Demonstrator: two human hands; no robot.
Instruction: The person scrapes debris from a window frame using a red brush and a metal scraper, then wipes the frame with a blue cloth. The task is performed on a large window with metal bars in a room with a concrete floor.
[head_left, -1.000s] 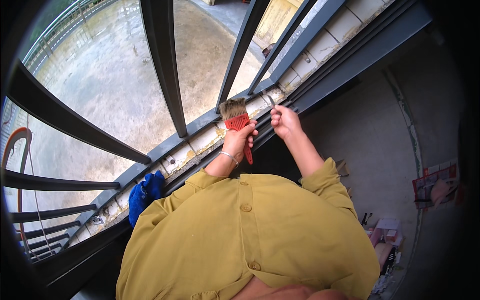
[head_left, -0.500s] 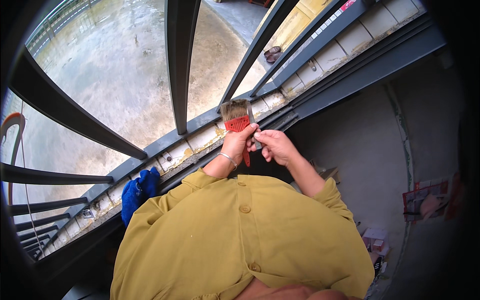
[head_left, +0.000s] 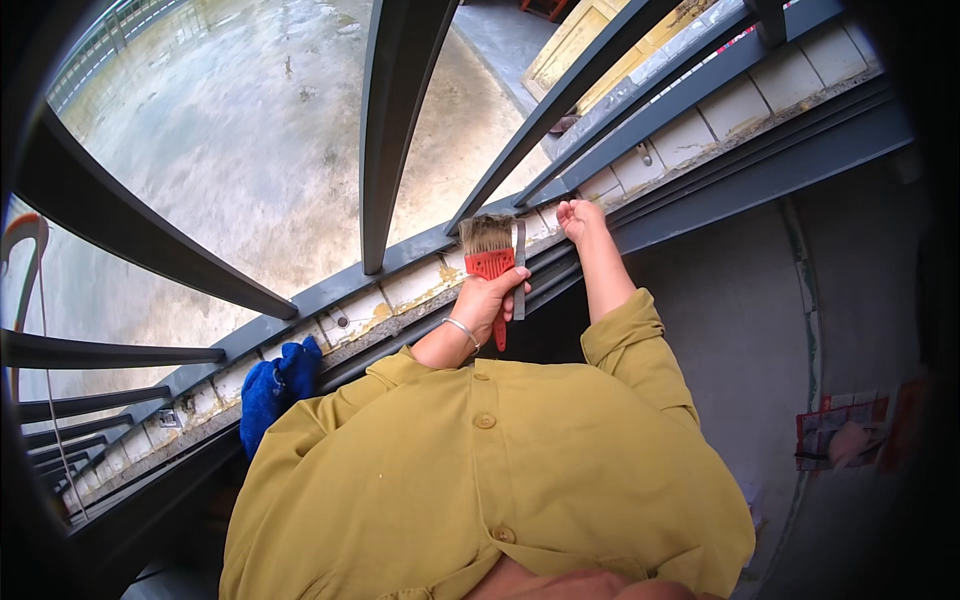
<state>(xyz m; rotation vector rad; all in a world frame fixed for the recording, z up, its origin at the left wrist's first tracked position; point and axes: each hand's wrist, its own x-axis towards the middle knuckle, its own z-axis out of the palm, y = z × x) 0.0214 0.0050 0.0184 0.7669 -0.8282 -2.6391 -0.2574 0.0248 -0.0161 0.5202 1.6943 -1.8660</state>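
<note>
My left hand (head_left: 488, 297) is closed around a paintbrush (head_left: 490, 264) with a red handle and worn, brownish bristles pointing away from me. Held beside the brush in the same hand is a flat grey metal strip (head_left: 519, 270), upright along its right side. A silver bangle is on my left wrist. Over the white-tiled sill, close to the foot of the grey bars, my right hand (head_left: 580, 220) has its fingers curled together. Whatever may be between those fingers is too small or hidden to tell.
Dark grey window bars (head_left: 408, 130) rise from the tiled sill (head_left: 412, 286), with a sliding-window track along its near side. A blue cloth (head_left: 280, 388) lies over the sill at left. An orange curved handle (head_left: 28, 228) shows at far left. Concrete ground lies beyond the bars.
My right hand has left the metal strip and moved up and right to the sill by the bars. My left hand still holds the paintbrush and strip, slightly lower and further right.
</note>
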